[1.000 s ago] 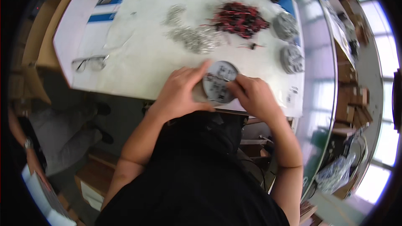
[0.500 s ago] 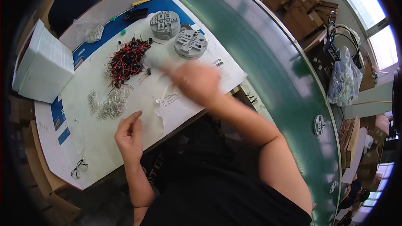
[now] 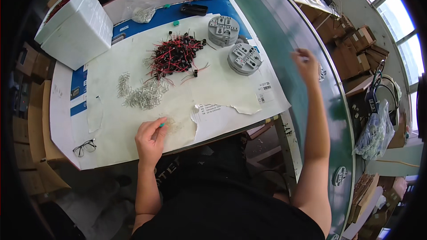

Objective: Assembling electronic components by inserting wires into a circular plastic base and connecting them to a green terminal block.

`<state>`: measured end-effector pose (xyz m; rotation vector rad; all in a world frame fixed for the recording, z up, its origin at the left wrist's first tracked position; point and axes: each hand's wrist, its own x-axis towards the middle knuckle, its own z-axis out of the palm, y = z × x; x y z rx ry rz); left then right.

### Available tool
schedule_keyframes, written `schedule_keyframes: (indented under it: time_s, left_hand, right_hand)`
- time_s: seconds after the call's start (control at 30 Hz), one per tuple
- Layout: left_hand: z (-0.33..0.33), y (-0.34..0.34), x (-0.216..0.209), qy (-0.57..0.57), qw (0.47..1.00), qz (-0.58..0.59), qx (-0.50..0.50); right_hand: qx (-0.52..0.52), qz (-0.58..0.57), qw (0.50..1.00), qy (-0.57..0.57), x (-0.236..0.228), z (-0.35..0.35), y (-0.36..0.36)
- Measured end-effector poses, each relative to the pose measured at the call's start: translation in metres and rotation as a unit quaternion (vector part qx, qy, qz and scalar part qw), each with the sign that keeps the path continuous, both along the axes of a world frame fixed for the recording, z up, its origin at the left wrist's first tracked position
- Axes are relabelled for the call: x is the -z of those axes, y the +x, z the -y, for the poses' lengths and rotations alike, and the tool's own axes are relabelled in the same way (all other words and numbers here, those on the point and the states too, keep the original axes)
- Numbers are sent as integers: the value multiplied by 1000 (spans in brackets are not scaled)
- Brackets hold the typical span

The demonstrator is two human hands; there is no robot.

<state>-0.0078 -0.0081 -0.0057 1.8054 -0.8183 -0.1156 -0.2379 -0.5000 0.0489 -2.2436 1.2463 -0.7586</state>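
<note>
My left hand (image 3: 150,141) is over the near edge of the paper-covered table, thumb and fingers pinching a small green piece (image 3: 162,125). Just beyond it lies a heap of small clear and silvery parts (image 3: 144,95). My right hand (image 3: 307,66) is stretched out over the green conveyor belt (image 3: 284,31), its fingers curled closed. Something pale shows between them, too small to name. A round grey part (image 3: 322,73) is on the belt beside that hand, partly hidden by it. Stacks of round grey bases (image 3: 244,59) sit at the table's right side.
Black parts with red wires (image 3: 178,54) form a pile mid-table. A white foam box (image 3: 84,26) stands at the left, glasses (image 3: 84,148) at the near left corner. A bag of small parts (image 3: 143,14) is at the back. Another round part (image 3: 340,176) lies on the belt.
My right hand has swung from above the table out to the right over the belt. A green piece now shows in my left hand's pinch. The whole view has shifted.
</note>
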Motion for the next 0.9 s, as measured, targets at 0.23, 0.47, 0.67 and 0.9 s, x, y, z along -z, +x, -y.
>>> schedule_keyframes:
  time_s: [0.23,0.47,0.67,0.9]
  left_hand:
    - [-6,5,-3,26,994,104,-3]
    - [-12,6,-1,-40,994,103,-18]
    - [-12,4,-13,4,992,124,33]
    - [-14,3,-8,106,983,136,57]
  right_hand:
    - [-126,-234,964,0,-31,-116,113]
    - [-286,-48,956,39,-28,-168,95]
    - [-522,-106,845,42,1,-274,133]
    - [-494,-59,867,-29,10,-241,224]
